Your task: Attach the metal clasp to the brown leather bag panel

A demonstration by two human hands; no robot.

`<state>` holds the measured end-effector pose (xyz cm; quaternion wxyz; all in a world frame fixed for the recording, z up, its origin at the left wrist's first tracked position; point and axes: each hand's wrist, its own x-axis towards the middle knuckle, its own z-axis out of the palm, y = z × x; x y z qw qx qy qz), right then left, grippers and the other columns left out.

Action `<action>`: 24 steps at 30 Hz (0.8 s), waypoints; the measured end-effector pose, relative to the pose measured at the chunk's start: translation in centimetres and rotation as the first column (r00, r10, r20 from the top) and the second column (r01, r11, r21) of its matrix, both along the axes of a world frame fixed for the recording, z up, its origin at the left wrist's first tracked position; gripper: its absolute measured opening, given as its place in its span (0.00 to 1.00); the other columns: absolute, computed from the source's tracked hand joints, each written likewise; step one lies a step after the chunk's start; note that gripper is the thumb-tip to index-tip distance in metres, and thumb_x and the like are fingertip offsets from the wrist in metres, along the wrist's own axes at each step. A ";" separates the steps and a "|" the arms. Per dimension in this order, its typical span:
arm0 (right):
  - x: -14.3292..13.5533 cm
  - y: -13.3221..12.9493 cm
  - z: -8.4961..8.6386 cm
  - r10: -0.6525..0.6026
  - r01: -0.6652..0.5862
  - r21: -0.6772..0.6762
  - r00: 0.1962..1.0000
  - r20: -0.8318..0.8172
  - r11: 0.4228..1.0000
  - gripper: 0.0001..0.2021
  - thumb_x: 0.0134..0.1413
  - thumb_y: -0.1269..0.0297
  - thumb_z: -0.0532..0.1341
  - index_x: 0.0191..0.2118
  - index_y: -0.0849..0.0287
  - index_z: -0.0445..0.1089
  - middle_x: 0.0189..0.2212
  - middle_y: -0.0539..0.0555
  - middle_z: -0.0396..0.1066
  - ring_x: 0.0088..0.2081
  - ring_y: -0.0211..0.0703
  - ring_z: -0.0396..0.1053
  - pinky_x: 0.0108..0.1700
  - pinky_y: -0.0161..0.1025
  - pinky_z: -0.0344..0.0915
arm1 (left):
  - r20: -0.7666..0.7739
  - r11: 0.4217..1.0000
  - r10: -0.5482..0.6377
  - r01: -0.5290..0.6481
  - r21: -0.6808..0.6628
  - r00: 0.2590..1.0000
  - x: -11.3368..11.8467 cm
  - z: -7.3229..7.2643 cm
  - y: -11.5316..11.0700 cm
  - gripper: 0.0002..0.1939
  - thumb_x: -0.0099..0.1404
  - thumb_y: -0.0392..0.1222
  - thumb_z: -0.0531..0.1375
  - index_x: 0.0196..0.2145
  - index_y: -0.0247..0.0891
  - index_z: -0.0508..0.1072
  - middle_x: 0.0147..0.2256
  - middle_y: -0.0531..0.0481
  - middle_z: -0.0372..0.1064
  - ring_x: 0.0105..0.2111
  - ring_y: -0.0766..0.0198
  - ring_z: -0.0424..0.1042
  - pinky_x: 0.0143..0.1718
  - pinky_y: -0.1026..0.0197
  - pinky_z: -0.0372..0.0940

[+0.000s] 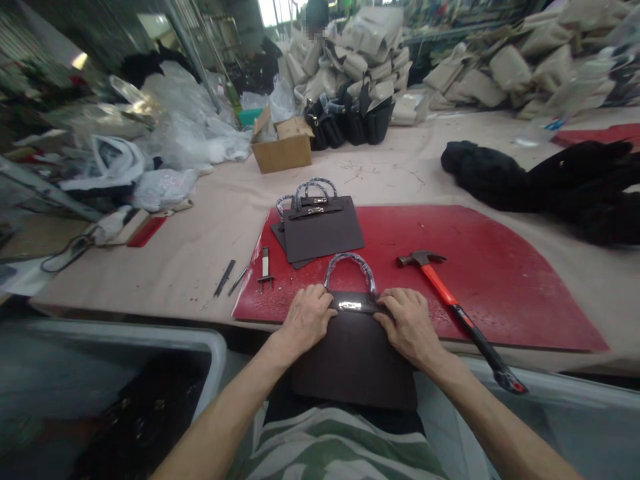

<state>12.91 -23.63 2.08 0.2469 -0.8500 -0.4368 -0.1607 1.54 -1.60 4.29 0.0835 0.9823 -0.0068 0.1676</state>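
Note:
A dark brown handbag panel (355, 360) with a plastic-wrapped handle (350, 259) and a shiny metal clasp (350, 306) lies across the table's front edge, its lower part towards my lap. My left hand (309, 317) grips its upper left corner beside the handle's base. At the upper right corner my right hand (407, 325) pinches the panel with thumb and fingers. Just beyond, more handbag panels (325, 233) with wrapped handles lie stacked on the red board (480, 287). To the right of my right hand rests a claw hammer (450, 300) with an orange and black handle.
Left of the panels lie a pronged metal tool (265, 267) and thin dark tools (225, 278). A cardboard box (283, 152) and black bags (350, 120) stand farther back. Black cloth (540, 180) lies at right. A grey bin (215, 353) sits below the edge at left.

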 end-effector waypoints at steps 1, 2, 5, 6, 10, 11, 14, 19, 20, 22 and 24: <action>0.1 0.1 0.0 -0.002 0.002 -0.001 1.000 -0.015 1.000 0.04 0.58 0.68 0.60 0.40 0.57 0.67 0.42 0.56 0.69 0.46 0.53 0.63 0.49 0.50 0.55 | -0.007 1.000 0.017 -0.017 -0.004 1.000 0.1 0.0 -0.1 0.03 0.66 0.37 0.63 0.39 0.39 0.72 0.41 0.45 0.68 0.42 0.54 0.66 0.43 0.52 0.64; 0.2 0.2 0.0 -0.004 0.005 0.012 0.999 -0.041 1.000 0.03 0.57 0.69 0.61 0.37 0.57 0.67 0.40 0.55 0.69 0.44 0.52 0.62 0.47 0.49 0.55 | -0.012 0.999 0.035 -0.035 -0.023 0.999 0.3 0.0 -0.1 0.04 0.65 0.36 0.63 0.38 0.39 0.72 0.40 0.45 0.68 0.42 0.54 0.66 0.43 0.52 0.63; 0.8 0.5 -0.2 0.028 -0.009 0.126 0.988 -0.150 0.992 0.05 0.52 0.69 0.61 0.31 0.56 0.63 0.34 0.53 0.68 0.39 0.49 0.62 0.43 0.46 0.54 | -0.029 0.990 0.062 -0.065 -0.124 0.998 0.7 0.1 0.3 0.06 0.62 0.34 0.65 0.34 0.39 0.70 0.38 0.47 0.67 0.40 0.56 0.66 0.41 0.54 0.63; 0.9 0.6 -0.3 0.044 -0.015 0.167 0.984 -0.171 0.986 0.06 0.51 0.69 0.61 0.29 0.56 0.61 0.33 0.52 0.67 0.37 0.48 0.61 0.42 0.45 0.54 | -0.028 0.986 0.065 -0.069 -0.154 0.997 0.8 0.1 0.5 0.08 0.62 0.33 0.65 0.33 0.39 0.68 0.37 0.48 0.67 0.39 0.56 0.66 0.40 0.55 0.63; 1.1 0.8 -1.0 0.039 0.008 0.270 0.985 -0.167 0.963 0.07 0.53 0.65 0.59 0.29 0.55 0.58 0.33 0.53 0.67 0.37 0.47 0.62 0.42 0.45 0.58 | 0.087 0.972 0.074 -0.053 -0.228 0.993 0.9 -0.9 0.8 0.11 0.62 0.31 0.62 0.29 0.40 0.62 0.33 0.50 0.64 0.35 0.59 0.65 0.36 0.57 0.61; 1.0 0.9 -1.2 0.014 0.035 0.295 0.987 -0.160 0.955 0.07 0.54 0.65 0.59 0.29 0.55 0.57 0.33 0.53 0.66 0.38 0.48 0.63 0.43 0.45 0.59 | 0.146 0.966 0.105 -0.066 -0.251 0.984 0.9 -1.4 0.8 0.12 0.62 0.31 0.61 0.29 0.41 0.61 0.32 0.50 0.64 0.34 0.59 0.65 0.36 0.58 0.61; 0.7 1.3 -1.8 -0.101 0.145 0.363 0.985 -0.138 0.921 0.09 0.58 0.63 0.55 0.29 0.53 0.53 0.33 0.55 0.63 0.38 0.49 0.61 0.42 0.46 0.59 | 0.312 0.919 0.302 -0.187 -0.348 0.901 1.1 -2.7 0.5 0.11 0.65 0.33 0.59 0.28 0.41 0.60 0.30 0.50 0.62 0.32 0.59 0.65 0.34 0.58 0.60; 0.5 1.9 -2.0 -0.149 0.176 0.328 0.983 -0.106 0.928 0.05 0.57 0.65 0.55 0.39 0.57 0.62 0.38 0.58 0.66 0.42 0.53 0.62 0.45 0.49 0.58 | 0.313 0.874 0.452 -0.344 -0.342 0.835 1.8 -3.2 -0.1 0.07 0.66 0.35 0.59 0.31 0.40 0.64 0.34 0.47 0.66 0.35 0.57 0.69 0.35 0.59 0.61; 0.5 1.9 -1.9 -0.130 0.156 0.307 0.986 -0.104 0.939 0.08 0.57 0.66 0.55 0.43 0.57 0.64 0.40 0.58 0.67 0.44 0.54 0.63 0.47 0.50 0.58 | 0.303 0.879 0.445 -0.346 -0.328 0.843 1.9 -3.2 -0.2 0.06 0.67 0.36 0.59 0.31 0.40 0.65 0.35 0.47 0.67 0.37 0.56 0.69 0.35 0.58 0.62; 0.5 1.9 -1.6 -0.090 0.115 0.270 0.991 -0.103 0.956 0.13 0.58 0.66 0.56 0.49 0.57 0.66 0.44 0.57 0.69 0.47 0.54 0.64 0.50 0.51 0.58 | 0.301 0.892 0.421 -0.329 -0.311 0.856 1.7 -3.2 -0.2 0.05 0.68 0.37 0.58 0.33 0.40 0.67 0.36 0.46 0.69 0.39 0.55 0.70 0.38 0.58 0.63; 0.6 1.8 -1.5 -0.065 0.088 0.249 0.993 -0.098 0.965 0.14 0.58 0.66 0.56 0.50 0.56 0.67 0.46 0.57 0.70 0.49 0.54 0.64 0.51 0.51 0.58 | 0.317 0.910 0.381 -0.292 -0.293 0.868 1.4 -3.4 -0.2 0.01 0.69 0.37 0.58 0.37 0.39 0.69 0.41 0.44 0.71 0.43 0.54 0.70 0.43 0.55 0.63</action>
